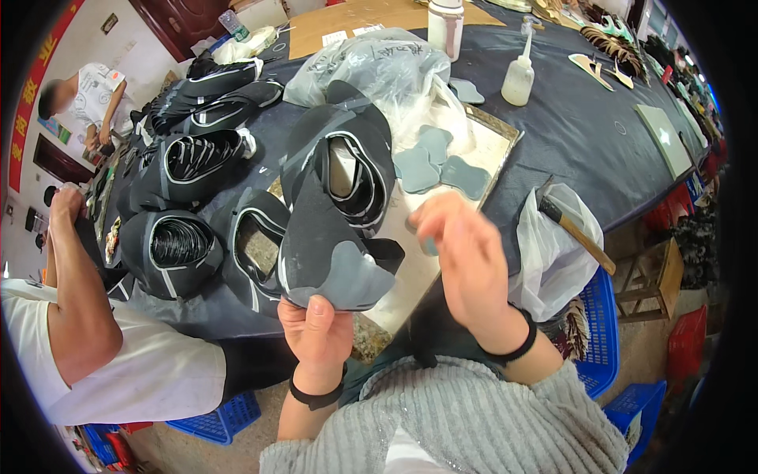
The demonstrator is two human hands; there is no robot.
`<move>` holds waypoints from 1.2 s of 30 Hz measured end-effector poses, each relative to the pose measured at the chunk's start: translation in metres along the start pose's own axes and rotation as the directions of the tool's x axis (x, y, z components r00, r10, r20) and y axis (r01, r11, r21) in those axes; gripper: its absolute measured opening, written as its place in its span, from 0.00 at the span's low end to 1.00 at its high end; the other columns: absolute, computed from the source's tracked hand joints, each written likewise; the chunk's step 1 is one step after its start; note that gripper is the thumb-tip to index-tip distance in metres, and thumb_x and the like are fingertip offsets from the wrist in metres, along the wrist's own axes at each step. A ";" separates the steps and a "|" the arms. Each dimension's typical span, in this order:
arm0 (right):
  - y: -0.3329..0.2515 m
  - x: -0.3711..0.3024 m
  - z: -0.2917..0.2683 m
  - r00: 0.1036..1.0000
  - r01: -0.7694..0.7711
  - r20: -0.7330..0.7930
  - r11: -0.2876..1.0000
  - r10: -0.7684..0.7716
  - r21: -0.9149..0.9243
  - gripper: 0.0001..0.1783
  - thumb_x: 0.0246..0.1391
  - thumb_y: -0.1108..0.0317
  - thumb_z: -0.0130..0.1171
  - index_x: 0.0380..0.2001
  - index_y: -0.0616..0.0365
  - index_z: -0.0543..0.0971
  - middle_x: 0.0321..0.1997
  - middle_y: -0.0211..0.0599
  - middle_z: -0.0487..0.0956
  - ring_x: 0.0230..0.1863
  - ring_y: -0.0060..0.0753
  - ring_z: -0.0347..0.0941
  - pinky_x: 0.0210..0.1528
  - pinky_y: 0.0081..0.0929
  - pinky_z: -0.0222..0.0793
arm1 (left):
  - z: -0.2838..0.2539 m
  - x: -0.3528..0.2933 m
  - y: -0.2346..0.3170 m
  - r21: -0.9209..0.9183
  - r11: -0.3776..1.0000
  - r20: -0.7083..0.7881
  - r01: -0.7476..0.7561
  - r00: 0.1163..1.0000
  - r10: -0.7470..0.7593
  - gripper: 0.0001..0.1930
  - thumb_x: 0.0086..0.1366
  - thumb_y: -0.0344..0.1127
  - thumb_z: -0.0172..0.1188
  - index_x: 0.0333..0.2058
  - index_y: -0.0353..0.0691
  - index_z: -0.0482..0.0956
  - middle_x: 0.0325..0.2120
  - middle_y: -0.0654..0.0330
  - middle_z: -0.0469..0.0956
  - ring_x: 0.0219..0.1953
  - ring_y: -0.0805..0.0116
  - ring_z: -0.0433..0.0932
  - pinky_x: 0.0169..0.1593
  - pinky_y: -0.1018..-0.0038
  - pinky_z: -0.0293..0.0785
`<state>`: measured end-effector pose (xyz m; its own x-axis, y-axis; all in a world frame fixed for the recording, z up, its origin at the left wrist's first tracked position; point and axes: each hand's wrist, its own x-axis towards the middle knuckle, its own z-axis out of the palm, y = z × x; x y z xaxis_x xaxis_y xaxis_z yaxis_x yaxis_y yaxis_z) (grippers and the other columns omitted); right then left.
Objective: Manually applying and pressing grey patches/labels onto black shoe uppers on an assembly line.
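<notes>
My left hand grips the near end of a black fabric shoe upper, thumb on top. On that end lies a smooth grey cut-out patch. Behind it, more black uppers are nested together, with pale edging round their openings. My right hand is over the pale board, to the right of the upper, fingers bent and slightly blurred. A bit of a grey patch shows at its fingers, mostly hidden. Several loose grey patches lie on the board just beyond.
Stacks of black uppers fill the table's left side. A clear plastic bag, a squeeze bottle and a white bottle stand farther back. A wooden-handled hammer rests over a white bag. A co-worker's arm is at left.
</notes>
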<state>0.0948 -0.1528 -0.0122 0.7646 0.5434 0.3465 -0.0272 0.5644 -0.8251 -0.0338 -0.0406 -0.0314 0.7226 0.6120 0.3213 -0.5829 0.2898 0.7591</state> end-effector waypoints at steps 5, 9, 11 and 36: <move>0.002 -0.010 0.012 0.984 0.002 0.176 0.977 0.036 -0.213 0.06 0.47 0.70 0.61 0.25 0.59 0.74 0.45 0.39 0.68 0.51 0.31 0.60 0.57 0.31 0.50 | 0.011 0.010 0.004 0.017 1.000 -0.042 0.009 0.999 -0.008 0.24 0.61 0.41 0.53 0.54 0.37 0.62 0.49 0.55 0.69 0.49 0.59 0.70 0.53 0.62 0.66; 0.001 -0.012 0.012 0.975 -0.046 0.213 0.996 0.060 -0.070 0.06 0.47 0.72 0.59 0.25 0.57 0.71 0.37 0.34 0.72 0.46 0.29 0.66 0.62 0.38 0.44 | 0.014 0.010 0.008 -0.132 0.983 -0.086 0.131 0.986 -0.143 0.23 0.62 0.41 0.51 0.53 0.35 0.64 0.48 0.54 0.70 0.50 0.60 0.71 0.54 0.63 0.66; 0.001 -0.010 0.010 0.965 -0.002 0.261 0.992 0.035 -0.128 0.06 0.46 0.74 0.59 0.26 0.56 0.70 0.34 0.32 0.73 0.44 0.27 0.68 0.64 0.40 0.42 | 0.017 0.010 0.010 -0.269 0.945 -0.065 0.185 0.976 -0.210 0.22 0.62 0.39 0.52 0.52 0.34 0.64 0.49 0.53 0.69 0.51 0.59 0.70 0.56 0.63 0.65; 0.012 -0.003 0.041 0.821 -0.563 0.321 0.763 0.472 0.317 0.15 0.61 0.62 0.47 0.34 0.63 0.77 0.31 0.25 0.77 0.33 0.13 0.69 0.37 0.15 0.65 | 0.035 0.034 0.035 0.090 0.973 -0.272 0.214 0.945 -0.182 0.22 0.69 0.47 0.41 0.34 0.33 0.77 0.31 0.60 0.78 0.32 0.75 0.76 0.36 0.79 0.71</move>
<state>0.0654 -0.1224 -0.0045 0.4078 0.9123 0.0384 -0.6554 0.3217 -0.6833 -0.0167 -0.0353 0.0263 0.6883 0.7254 0.0113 -0.3791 0.3463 0.8581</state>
